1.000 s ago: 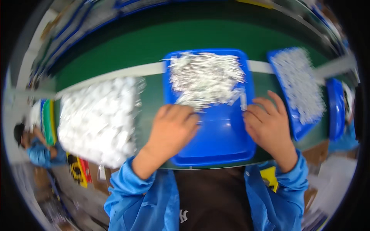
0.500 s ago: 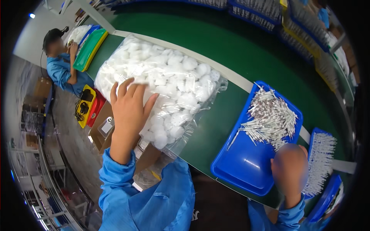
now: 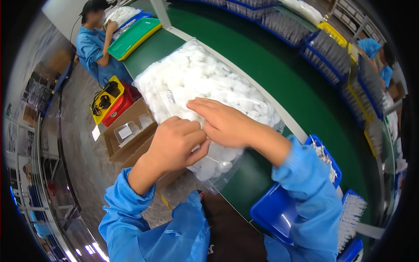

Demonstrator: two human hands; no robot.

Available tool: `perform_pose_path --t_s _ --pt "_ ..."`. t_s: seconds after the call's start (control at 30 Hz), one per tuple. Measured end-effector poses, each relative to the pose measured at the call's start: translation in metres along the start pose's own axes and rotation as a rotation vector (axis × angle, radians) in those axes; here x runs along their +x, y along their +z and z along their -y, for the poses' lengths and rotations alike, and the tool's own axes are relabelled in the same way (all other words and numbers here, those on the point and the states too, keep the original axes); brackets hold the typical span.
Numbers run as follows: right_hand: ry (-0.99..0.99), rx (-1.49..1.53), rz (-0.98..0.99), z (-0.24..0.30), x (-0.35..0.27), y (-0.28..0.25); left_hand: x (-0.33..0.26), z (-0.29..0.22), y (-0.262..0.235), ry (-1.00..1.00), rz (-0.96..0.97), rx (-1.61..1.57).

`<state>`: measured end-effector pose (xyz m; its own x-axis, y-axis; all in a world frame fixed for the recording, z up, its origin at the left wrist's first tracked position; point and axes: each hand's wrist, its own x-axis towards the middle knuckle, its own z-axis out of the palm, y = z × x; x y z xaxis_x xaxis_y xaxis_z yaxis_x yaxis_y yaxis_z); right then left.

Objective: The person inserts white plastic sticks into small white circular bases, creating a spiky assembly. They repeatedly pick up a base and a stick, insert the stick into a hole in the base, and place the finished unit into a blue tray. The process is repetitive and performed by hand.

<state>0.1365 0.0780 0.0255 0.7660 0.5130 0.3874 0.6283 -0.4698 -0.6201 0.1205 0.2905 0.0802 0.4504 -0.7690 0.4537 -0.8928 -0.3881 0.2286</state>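
Note:
A large clear plastic bag [image 3: 253,102] full of white round puffs lies on the green table. Over its near side, my two hands meet. My left hand [image 3: 176,142] is closed, its fingers curled; whatever they hold, if anything, is hidden. Just right of it, my right hand [image 3: 227,124] reaches across with fingers stretched out, lying over the bag, its near edge touching my left hand. Under my right forearm stands a blue tray [image 3: 275,209], partly covered by the sleeve. Thin white sticks [image 3: 325,159] are heaped at its far end.
A rack of upright white pieces [image 3: 351,214] stands beyond the tray. Left of the bag are an open cardboard box [image 3: 126,150] and a yellow bin [image 3: 104,102]. A co-worker [image 3: 98,52] works by a green tray [image 3: 135,39]. Blue trays [image 3: 279,26] line the far side.
My right hand has moved left from the blue tray onto the bag, beside my left hand. My left hand has come nearer and curled its fingers. The view has shifted.

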Motion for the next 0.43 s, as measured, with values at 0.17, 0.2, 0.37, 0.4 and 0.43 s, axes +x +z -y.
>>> perform_pose_path --t_s 0.17,0.2,0.37,0.4,0.43 --pt "-0.052 -0.041 -0.183 -0.050 0.074 0.019 -0.010 -0.002 -0.033 -0.249 0.191 0.046" --pt "0.007 -0.068 -0.214 -0.057 0.067 0.005 -0.005 0.002 -0.036 -0.332 0.248 0.053" --pt "0.092 -0.216 -0.178 -0.054 0.030 -0.007 -0.011 0.048 -0.042 -0.539 0.506 0.200" --pt "0.098 -0.325 -0.165 -0.054 0.020 -0.017 -0.001 0.057 -0.041 -0.533 0.606 0.236" --pt "0.113 -0.358 -0.184 -0.057 0.015 -0.032 0.010 0.067 -0.042 -0.525 0.705 0.275"
